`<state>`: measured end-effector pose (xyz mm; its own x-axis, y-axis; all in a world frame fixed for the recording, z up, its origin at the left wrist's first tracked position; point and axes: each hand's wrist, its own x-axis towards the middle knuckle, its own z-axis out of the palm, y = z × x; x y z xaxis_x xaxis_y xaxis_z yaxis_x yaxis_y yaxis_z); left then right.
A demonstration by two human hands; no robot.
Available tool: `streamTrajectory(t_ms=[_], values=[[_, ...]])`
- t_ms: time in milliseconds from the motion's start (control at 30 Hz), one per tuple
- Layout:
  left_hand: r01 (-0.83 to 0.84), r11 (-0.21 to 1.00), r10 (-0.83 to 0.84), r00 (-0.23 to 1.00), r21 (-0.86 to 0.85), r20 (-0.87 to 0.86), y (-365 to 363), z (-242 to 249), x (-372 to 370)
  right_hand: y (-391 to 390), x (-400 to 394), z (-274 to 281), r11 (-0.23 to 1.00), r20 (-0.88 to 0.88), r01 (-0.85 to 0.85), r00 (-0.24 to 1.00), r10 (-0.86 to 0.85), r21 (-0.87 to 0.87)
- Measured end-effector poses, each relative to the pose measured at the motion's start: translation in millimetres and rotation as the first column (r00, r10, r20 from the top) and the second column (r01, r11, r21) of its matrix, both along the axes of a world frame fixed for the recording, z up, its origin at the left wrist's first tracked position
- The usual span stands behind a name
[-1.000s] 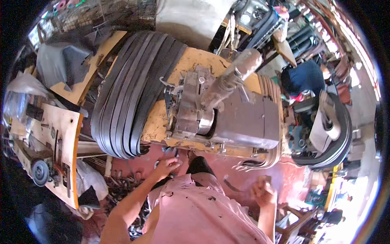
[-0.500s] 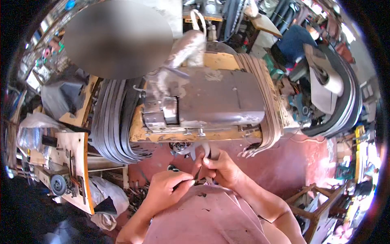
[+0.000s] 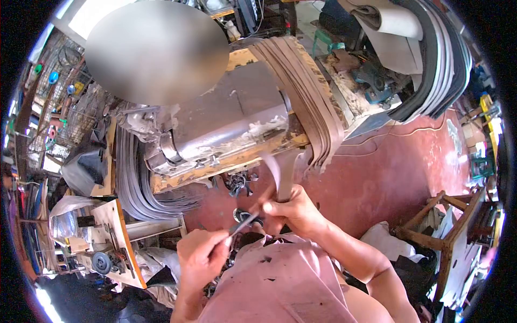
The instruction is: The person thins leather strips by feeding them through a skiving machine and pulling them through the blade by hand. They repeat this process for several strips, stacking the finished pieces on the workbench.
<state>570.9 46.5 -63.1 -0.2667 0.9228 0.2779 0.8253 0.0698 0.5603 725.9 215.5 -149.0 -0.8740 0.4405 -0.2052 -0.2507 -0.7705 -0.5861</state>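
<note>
one left hand [image 3: 202, 253] — closed around a thin tool [image 3: 245, 223], possibly a blade, slanted toward the other hand, presumably for control. one right hand [image 3: 297, 212] — thumb and fingers clamped on a brown strip [image 3: 285, 180], raised before the waist, probably to steady it. bundled strips [image 3: 301, 97], draped over the bench [image 3: 164, 182], likely so their lengths hang untangled.
</note>
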Motion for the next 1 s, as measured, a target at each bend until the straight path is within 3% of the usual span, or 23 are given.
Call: streamTrajectory(t_ms=[33,67,100,167,200,233,267,300,333,400,533,600,633,667,700,733,767,833,867,900,967,1000], values=[[0.006,1.000,-0.006,1.000,-0.001,-0.002,-4.1,-6.8,-0.9,5.4,4.7,-0.3,0.992,0.211,-0.043,0.977,0.017,0.119],[-0.160,0.981,0.166,0.985,-0.109,0.051,-13.6,-18.5,-6.3,8.1,10.4,-1.6,0.969,0.415,-0.107,0.910,0.006,0.221],[-0.311,0.924,0.335,0.939,-0.224,0.081,-26.7,-33.5,-14.8,8.5,18.2,-10.0,0.972,0.412,-0.096,0.911,-0.001,0.215],[-0.358,0.863,0.399,0.916,-0.356,0.047,-83.2,-90.5,-44.8,10.6,35.9,-30.7,0.876,0.603,-0.187,0.785,-0.138,0.444],[-0.339,0.805,0.418,0.907,-0.487,0.059,-126.5,-124.1,-58.2,6.4,43.5,-30.8,0.720,0.615,-0.251,0.730,-0.299,0.648],[-0.310,0.728,0.436,0.897,-0.611,0.064,-175.0,-159.0,-63.9,1.3,50.3,-31.4,0.730,0.614,-0.230,0.725,-0.313,0.644],[-0.301,0.510,0.514,0.858,-0.806,0.004,-221.3,-191.7,-61.3,-3.6,56.1,-32.2,0.469,0.535,-0.311,0.693,-0.484,0.827],[-0.244,0.241,0.531,0.843,-0.939,-0.083,-266.5,-223.8,-58.4,-7.2,61.3,-31.6,0.165,0.411,-0.400,0.669,-0.619,0.901],[-0.206,0.074,0.514,0.847,-0.976,-0.139,-293.5,-239.6,-50.2,-8.0,66.9,-19.0,0.164,0.426,-0.417,0.679,-0.598,0.894],[-0.206,0.138,0.541,0.835,-0.969,-0.100,-288.8,-251.9,-21.5,-15.9,72.5,-19.4,0.149,0.412,-0.415,0.668,-0.620,0.897],[-0.156,0.574,0.585,0.765,-0.804,0.269,-119.2,-189.0,-6.6,-25.5,79.0,-13.1,0.049,0.368,-0.432,0.697,-0.616,0.901],[-0.005,0.732,0.549,0.595,-0.681,0.587,-19.8,-142.2,10.3,-26.7,79.4,-6.7,0.047,0.426,-0.486,0.710,-0.561,0.873],[0.207,0.803,0.448,0.409,-0.559,0.795,10.8,-144.7,6.1,-25.6,80.1,-5.1,0.037,0.415,-0.483,0.708,-0.571,0.875],[0.377,0.847,0.334,0.174,-0.376,0.927,52.0,-113.8,24.5,-24.4,81.2,-3.5,0.049,0.410,-0.448,0.760,-0.505,0.892],[0.344,0.867,0.345,0.109,-0.361,0.932,85.0,-88.2,48.0,-23.7,83.0,-1.7,0.064,0.400,-0.416,0.805,-0.438,0.907],[0.412,0.869,0.262,0.090,-0.275,0.961,109.8,-82.6,49.8,-22.1,85.1,0.9,0.013,0.353,-0.391,0.817,-0.456,0.920],[0.382,0.893,0.218,0.090,-0.236,0.972,128.9,-76.0,53.5,-15.1,88.7,5.3,0.005,0.344,-0.389,0.809,-0.476,0.921],[0.148,0.967,0.164,0.269,-0.209,0.949,160.7,-52.5,60.8,-0.3,98.3,12.3,0.339,0.479,-0.395,0.851,-0.215,0.854],[0.101,0.990,0.061,0.359,-0.103,0.931,173.4,-36.6,62.9,3.5,100.2,1.1,0.537,0.382,-0.208,0.894,-0.236,0.818],[0.062,0.998,-0.034,0.446,0.007,0.894,184.1,-19.1,63.2,7.6,102.4,-12.3,0.653,0.322,-0.054,0.898,-0.298,0.756],[0.045,0.979,-0.183,0.635,0.201,0.751,207.4,14.5,51.8,20.7,115.9,-23.2,0.766,0.390,-0.003,0.862,-0.323,0.642],[0.025,0.952,-0.238,0.689,0.306,0.684,223.4,30.3,43.2,22.8,119.2,-47.7,0.663,0.352,0.044,0.820,-0.451,0.747]])
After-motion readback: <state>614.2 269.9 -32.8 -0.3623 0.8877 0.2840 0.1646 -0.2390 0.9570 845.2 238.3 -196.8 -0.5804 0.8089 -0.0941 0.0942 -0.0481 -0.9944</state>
